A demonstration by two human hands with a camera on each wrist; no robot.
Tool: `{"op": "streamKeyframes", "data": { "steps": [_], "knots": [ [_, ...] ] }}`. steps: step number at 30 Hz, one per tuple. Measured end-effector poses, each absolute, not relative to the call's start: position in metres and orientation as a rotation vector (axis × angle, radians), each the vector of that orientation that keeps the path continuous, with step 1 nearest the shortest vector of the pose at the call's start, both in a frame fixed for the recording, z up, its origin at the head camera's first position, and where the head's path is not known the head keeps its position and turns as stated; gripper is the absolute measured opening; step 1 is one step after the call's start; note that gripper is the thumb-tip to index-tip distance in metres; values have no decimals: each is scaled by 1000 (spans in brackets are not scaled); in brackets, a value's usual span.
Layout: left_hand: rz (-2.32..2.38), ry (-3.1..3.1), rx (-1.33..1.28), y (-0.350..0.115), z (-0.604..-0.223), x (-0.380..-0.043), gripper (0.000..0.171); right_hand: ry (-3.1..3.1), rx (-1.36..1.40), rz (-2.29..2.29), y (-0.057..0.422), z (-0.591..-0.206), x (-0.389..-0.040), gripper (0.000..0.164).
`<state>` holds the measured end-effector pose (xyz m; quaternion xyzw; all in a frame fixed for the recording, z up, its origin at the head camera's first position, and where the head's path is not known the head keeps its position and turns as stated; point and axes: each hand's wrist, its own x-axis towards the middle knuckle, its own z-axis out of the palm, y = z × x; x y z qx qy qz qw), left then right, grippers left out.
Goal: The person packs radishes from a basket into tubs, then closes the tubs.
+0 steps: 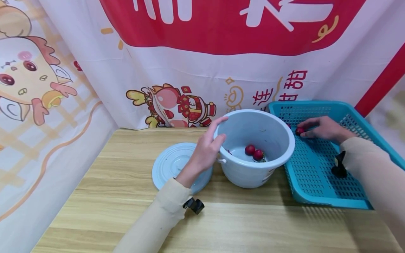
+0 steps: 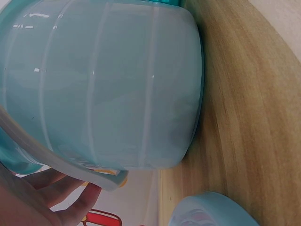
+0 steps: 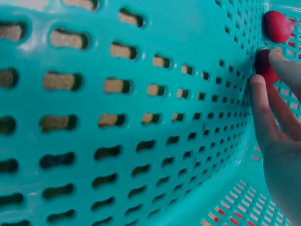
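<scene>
A pale blue bucket (image 1: 245, 177) stands on the table with two radishes (image 1: 250, 150) on its bottom. My left hand (image 1: 205, 149) holds its left rim, thumb over the edge; in the left wrist view the fingers (image 2: 77, 200) are beside the white handle (image 2: 61, 165). Over in the turquoise basket (image 1: 332, 201), my right hand (image 1: 326, 128) pinches a red radish (image 3: 265, 66) between thumb and fingertips, low by the basket's wall. Another radish (image 3: 277, 27) lies just beyond it in the right wrist view.
A round blue lid (image 1: 166, 160) lies on the wooden table (image 1: 110, 196) left of the bucket, partly under my left forearm. The basket stands close to the bucket's right side. A printed cloth (image 1: 190, 66) hangs behind the table's back edge.
</scene>
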<state>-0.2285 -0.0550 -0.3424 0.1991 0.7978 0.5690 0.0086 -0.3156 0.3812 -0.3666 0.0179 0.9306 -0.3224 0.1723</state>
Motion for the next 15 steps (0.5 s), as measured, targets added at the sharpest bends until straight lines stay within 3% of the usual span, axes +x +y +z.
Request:
{"op": "streamKeyframes", "data": {
  "steps": [15],
  "knots": [
    [1778,2489,627,-55,-342,-228,56,2802,-13,-925,371,-358,-316,58]
  ]
}}
